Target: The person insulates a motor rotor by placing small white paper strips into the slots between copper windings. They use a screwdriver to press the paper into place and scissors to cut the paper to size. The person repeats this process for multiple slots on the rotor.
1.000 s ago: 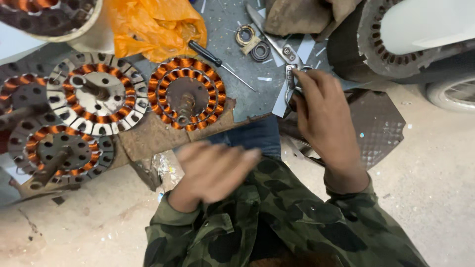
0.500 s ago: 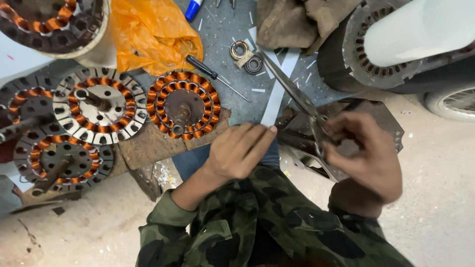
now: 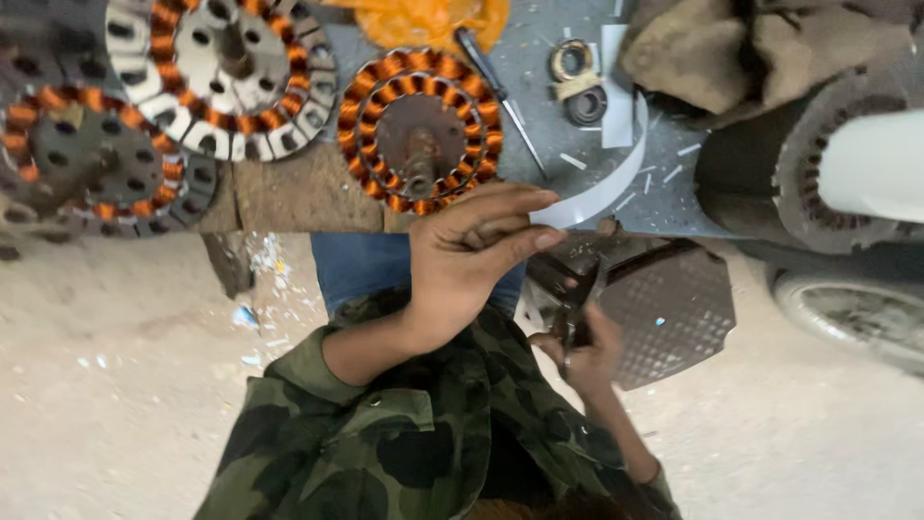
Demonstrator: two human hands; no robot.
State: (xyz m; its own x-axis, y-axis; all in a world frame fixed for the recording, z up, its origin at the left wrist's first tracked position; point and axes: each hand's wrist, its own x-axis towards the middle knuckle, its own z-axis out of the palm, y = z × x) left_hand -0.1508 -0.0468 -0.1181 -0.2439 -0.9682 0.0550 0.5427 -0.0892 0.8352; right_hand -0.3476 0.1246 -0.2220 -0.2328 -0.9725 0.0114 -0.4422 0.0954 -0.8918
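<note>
Left hand [image 3: 472, 260] pinching white strip [image 3: 616, 183]; right hand [image 3: 582, 351] gripping scissors [image 3: 577, 303], now lowered below strip; copper-wound stator [image 3: 421, 130] above.

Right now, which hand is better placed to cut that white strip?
Right, probably. The right hand already grips the scissors, with their blades pointing up towards the white strip. The left hand is busy pinching the strip's near end, so it is better placed to steady it.
</note>
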